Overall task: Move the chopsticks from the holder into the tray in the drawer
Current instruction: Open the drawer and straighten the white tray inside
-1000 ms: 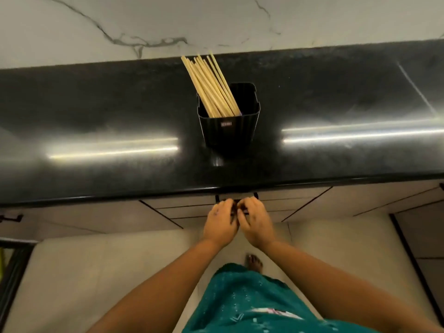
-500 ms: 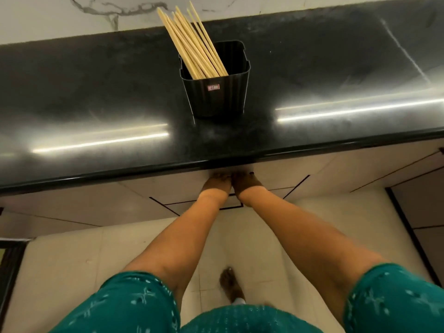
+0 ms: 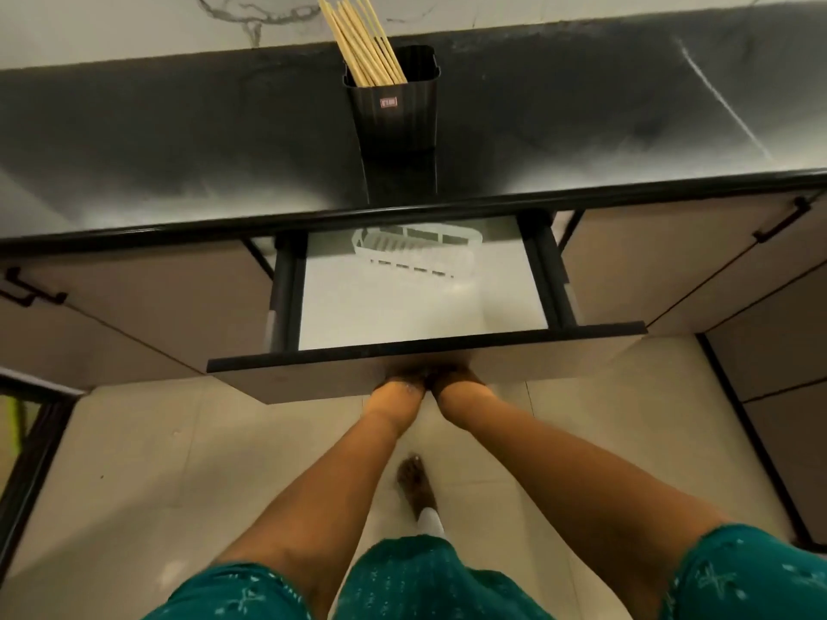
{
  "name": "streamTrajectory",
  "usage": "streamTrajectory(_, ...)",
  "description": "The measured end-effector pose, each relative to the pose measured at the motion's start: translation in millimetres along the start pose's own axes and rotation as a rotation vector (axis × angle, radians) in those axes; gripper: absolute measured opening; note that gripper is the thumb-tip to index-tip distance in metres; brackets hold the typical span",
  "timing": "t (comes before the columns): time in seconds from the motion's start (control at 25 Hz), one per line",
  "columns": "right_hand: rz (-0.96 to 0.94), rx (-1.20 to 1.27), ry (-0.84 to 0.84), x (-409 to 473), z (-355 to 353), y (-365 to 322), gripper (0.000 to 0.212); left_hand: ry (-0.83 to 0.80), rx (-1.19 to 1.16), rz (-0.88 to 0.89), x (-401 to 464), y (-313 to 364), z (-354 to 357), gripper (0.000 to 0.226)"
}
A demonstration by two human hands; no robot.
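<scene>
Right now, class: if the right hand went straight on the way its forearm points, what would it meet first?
The drawer front. The right hand is already against it, beside the left hand; the fingers are hidden, so the grip is unclear.

A: From my remote seat, the fingers of the left hand (image 3: 399, 387) and right hand (image 3: 454, 381) are hidden under the drawer (image 3: 313, 378) front; I cannot tell their grip.

B: And the tray (image 3: 418, 250)?

A: Blurred, its far end hidden beneath the countertop (image 3: 179, 149) edge; I cannot make out its compartments.

B: The chopsticks (image 3: 362, 42)?

A: Tips cut off by the top edge, lower ends hidden inside the holder (image 3: 394, 118); I cannot count them.
</scene>
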State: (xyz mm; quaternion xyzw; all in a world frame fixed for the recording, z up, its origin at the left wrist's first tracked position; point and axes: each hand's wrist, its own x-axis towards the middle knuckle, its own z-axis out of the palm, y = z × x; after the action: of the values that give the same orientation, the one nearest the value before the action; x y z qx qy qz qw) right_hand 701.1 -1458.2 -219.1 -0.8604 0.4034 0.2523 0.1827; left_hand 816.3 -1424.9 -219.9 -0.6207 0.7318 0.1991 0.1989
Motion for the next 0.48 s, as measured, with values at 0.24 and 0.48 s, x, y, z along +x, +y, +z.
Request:
streamTrajectory(0.24,0.24,0.17,-0.097,-83,74,-59,0.063,0.048,-0.147,-0.016,-96,39,70,0.045)
streamTrajectory(0.48,0.252,0.252,-0.118,-130,101,-97,0.053,0.016,-0.078,-0.055,-157,67,99,0.042)
